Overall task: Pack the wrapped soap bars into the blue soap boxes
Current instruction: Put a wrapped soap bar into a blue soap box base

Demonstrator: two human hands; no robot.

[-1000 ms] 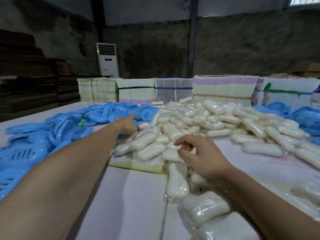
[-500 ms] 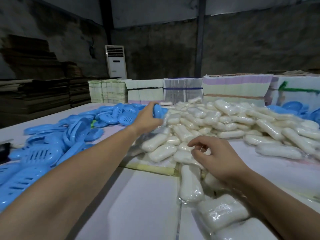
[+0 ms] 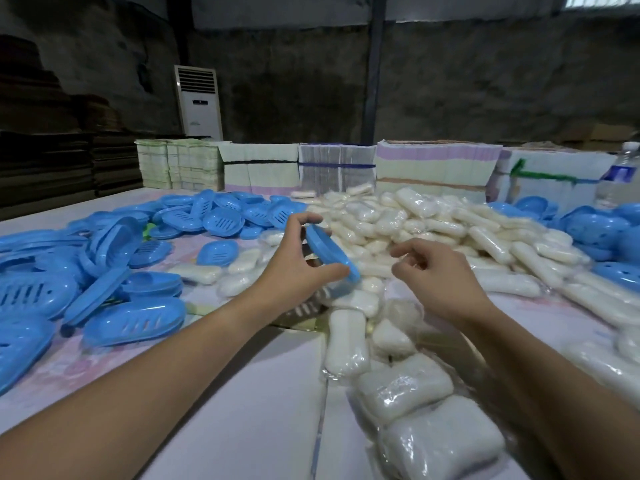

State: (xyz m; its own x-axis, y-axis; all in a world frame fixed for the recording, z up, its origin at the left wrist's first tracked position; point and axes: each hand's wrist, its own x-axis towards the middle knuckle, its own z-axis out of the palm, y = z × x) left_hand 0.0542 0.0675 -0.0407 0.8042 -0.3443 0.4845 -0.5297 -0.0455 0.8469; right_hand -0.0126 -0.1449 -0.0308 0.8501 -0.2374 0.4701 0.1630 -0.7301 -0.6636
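1. Covering most of the view, a pale table is seen, with stacked paper bundles lined up along its far edge
2. A heap of wrapped soap bars is spread across the middle and right of the table; more bars trail toward the near edge
3. A pile of blue soap boxes is scattered over the left side; a smaller group of blue boxes is seen at the far right
4. A white standing air conditioner is set against the dark back wall; a water bottle is stood at the right edge
5. The left hand is raised above the soap heap; one blue soap box is pinched on edge, tilted, between thumb and fingers
6. The right hand is held just beside that box, apart from it; its fingers are loosely curled and nothing is gripped
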